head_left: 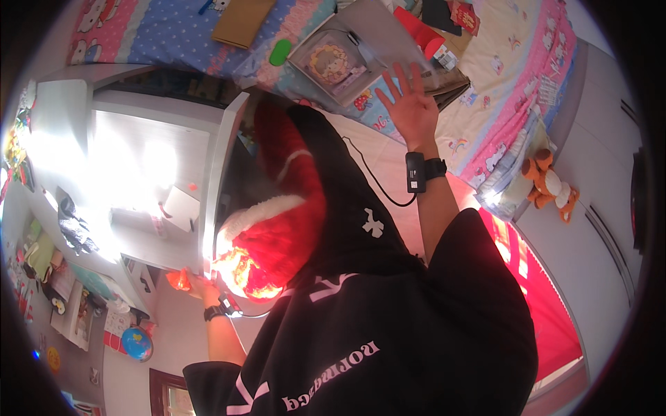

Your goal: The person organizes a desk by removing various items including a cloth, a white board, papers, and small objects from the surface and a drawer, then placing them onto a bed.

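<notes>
My left hand [202, 287], at the lower left by the edge of a white desk [171, 118], is closed around a crumpled orange-red piece [179, 280], its material unclear. My right hand [413, 112] is raised over the bed with its fingers spread and holds nothing. Close to its fingertips lies a clear-lidded box [333, 65] with a cartoon child picture. A brown folded packet [447, 86] is partly hidden behind that hand. Between my hands, red cloth with white fleecy trim [291, 223] lies against my black clothing.
The bed [499, 93] has a cartoon-patterned cover. On it are a brown envelope [243, 22], a green oval object [280, 52] and a red packet [419, 31]. A plush toy [551, 184] lies at the right by white cabinets [583, 234]. A cable [372, 182] runs from my right wrist device.
</notes>
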Action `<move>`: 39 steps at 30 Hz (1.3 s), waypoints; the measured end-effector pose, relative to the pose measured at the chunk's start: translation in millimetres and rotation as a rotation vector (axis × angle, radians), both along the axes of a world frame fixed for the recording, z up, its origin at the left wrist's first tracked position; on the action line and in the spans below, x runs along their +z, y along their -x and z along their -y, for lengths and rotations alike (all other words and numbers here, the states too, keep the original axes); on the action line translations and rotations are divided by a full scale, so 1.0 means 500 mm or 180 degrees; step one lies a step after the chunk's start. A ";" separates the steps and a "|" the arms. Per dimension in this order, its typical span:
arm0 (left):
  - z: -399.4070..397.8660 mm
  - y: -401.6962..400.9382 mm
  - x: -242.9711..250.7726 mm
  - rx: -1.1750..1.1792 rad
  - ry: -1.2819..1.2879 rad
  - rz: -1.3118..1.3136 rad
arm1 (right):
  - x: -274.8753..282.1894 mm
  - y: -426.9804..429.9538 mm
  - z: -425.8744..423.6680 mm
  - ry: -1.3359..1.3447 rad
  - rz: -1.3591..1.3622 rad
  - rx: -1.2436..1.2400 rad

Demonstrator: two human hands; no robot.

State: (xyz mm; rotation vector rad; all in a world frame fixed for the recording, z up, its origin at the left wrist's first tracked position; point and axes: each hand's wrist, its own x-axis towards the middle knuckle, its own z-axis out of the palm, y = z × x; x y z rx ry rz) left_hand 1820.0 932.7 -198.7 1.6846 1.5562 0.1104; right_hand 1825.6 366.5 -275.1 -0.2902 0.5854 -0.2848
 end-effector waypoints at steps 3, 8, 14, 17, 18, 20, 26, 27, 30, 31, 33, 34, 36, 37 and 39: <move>0.012 -0.007 0.019 0.0017 0.0128 -0.0235 | -0.025 -0.050 0.011 0.1349 -0.1046 0.0339; -0.005 -0.009 0.006 0.0022 0.0228 -0.0244 | -0.235 -0.141 0.022 0.4082 -0.2714 0.1170; -0.029 0.008 -0.003 0.0128 0.0145 -0.0280 | -0.267 -0.240 0.003 0.5190 -0.3421 0.1704; -0.063 0.020 -0.022 0.0094 0.0176 -0.0271 | -0.288 -0.250 0.007 0.6508 -0.3283 0.1232; -0.082 0.033 -0.030 0.0053 0.0216 -0.0290 | -0.285 -0.252 0.005 0.6498 -0.3252 0.1257; -0.053 0.026 -0.021 0.0037 0.0139 -0.0129 | -0.260 -0.267 0.014 0.5396 -0.3303 0.1955; -0.064 0.026 -0.019 -0.0171 0.0152 -0.0142 | -0.233 -0.247 0.046 0.5633 -0.3525 0.1885; -0.051 0.020 -0.014 -0.0120 0.0203 -0.0033 | -0.218 -0.248 0.043 0.5857 -0.3300 0.1610; -0.031 0.009 -0.005 0.0017 0.0250 0.0082 | -0.150 -0.238 0.032 0.4389 -0.2620 0.1314; -0.027 0.009 -0.003 0.0076 0.0231 0.0066 | -0.125 -0.233 0.032 0.2707 -0.2130 0.1258; -0.054 0.027 -0.015 0.0030 0.0243 0.0076 | -0.071 -0.219 0.024 0.1570 -0.1409 0.1719; -0.071 0.037 -0.024 -0.0033 0.0242 0.0071 | -0.012 -0.221 -0.004 0.1284 -0.1065 0.1898; -0.092 0.048 -0.041 -0.0063 0.0321 0.0166 | 0.037 -0.211 -0.030 0.1046 -0.0776 0.2083; -0.102 0.053 -0.047 -0.0108 0.0373 0.0225 | 0.056 -0.210 -0.045 0.0766 -0.0516 0.2264; -0.119 0.062 -0.064 -0.0140 0.0391 0.0378 | 0.109 -0.218 -0.089 0.0505 -0.0215 0.2232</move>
